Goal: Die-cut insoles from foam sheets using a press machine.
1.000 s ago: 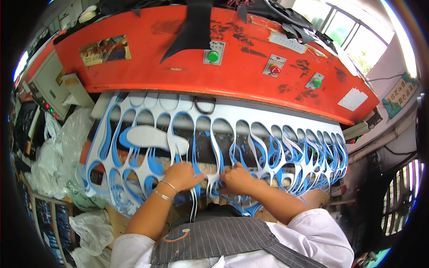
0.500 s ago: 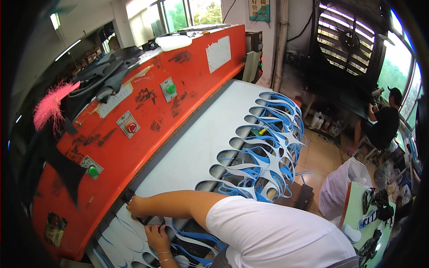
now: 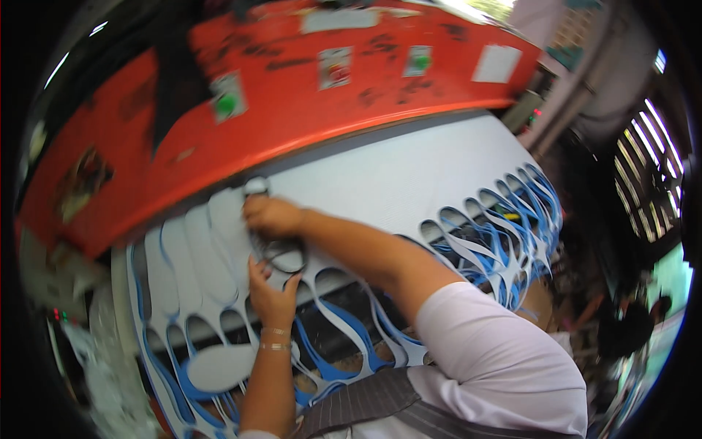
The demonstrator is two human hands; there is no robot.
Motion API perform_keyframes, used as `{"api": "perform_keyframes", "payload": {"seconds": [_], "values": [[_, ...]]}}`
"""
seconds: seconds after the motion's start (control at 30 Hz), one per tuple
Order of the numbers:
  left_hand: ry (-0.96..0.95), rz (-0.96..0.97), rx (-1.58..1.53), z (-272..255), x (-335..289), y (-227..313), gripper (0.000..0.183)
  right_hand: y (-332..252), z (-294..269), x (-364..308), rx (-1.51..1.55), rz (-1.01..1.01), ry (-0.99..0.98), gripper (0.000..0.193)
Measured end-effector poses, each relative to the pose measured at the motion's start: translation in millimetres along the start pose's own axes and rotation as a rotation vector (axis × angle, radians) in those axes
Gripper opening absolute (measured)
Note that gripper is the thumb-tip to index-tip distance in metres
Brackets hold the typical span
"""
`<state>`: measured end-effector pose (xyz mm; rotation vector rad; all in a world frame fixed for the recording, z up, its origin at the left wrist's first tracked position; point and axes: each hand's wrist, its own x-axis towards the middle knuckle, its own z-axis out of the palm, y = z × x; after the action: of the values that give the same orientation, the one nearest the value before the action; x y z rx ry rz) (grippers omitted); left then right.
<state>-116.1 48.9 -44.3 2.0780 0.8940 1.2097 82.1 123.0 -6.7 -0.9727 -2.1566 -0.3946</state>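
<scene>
My right hand [image 3: 272, 217] is closed on a dark, narrow loop-shaped frame that looks like a sole-shaped cutting die [image 3: 285, 256]. One rounded end shows beyond my fist, and the other loops toward my left hand. Just below that nearer end is my left hand [image 3: 272, 296], thumb and fingers spread; whether they touch the die is hard to tell. Underneath lies a white sheet [image 3: 380, 175] with blue layers below it. Sole outlines mark its left part, and cut-out strips hang along its near edge. A loose white sole-shaped piece [image 3: 219, 367] rests left of my left forearm.
A red press beam [image 3: 292, 124] with green and red buttons spans the far side of the sheet. Curled white and blue offcuts [image 3: 504, 249] hang at the right. Clear plastic wrapping [image 3: 110, 373] is at the lower left. Another person [image 3: 629, 325] sits far right, blurred.
My view has swung left, and the press now lies across the top. The looped die shows more fully in my right hand. My left hand's fingers are now spread beside it.
</scene>
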Motion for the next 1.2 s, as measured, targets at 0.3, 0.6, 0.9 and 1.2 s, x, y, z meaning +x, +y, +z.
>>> {"api": "perform_keyframes", "payload": {"seconds": [0.3, 0.6, 0.9, 1.2], "values": [[-0.695, 0.153, 0.621, -16.9, 55.0, 20.4, 0.045, -30.8, -111.5, 8.7, 0.061, 1.003, 0.420, 0.020], [-0.372, 0.100, 0.565, 59.9, 91.3, -42.8, 0.045, -25.7, -58.2, -60.3, -0.325, 1.469, -0.291, 0.039], [-0.421, 0.030, 0.572, 44.1, 99.4, -51.4, 0.046, -119.7, -81.8, -100.2, -0.152, 0.836, -0.568, 0.102], [-0.416, 0.015, 0.605, 52.1, 107.9, -37.3, 0.046, -123.3, -83.4, -91.7, -0.196, 0.834, -0.428, 0.081]]}}
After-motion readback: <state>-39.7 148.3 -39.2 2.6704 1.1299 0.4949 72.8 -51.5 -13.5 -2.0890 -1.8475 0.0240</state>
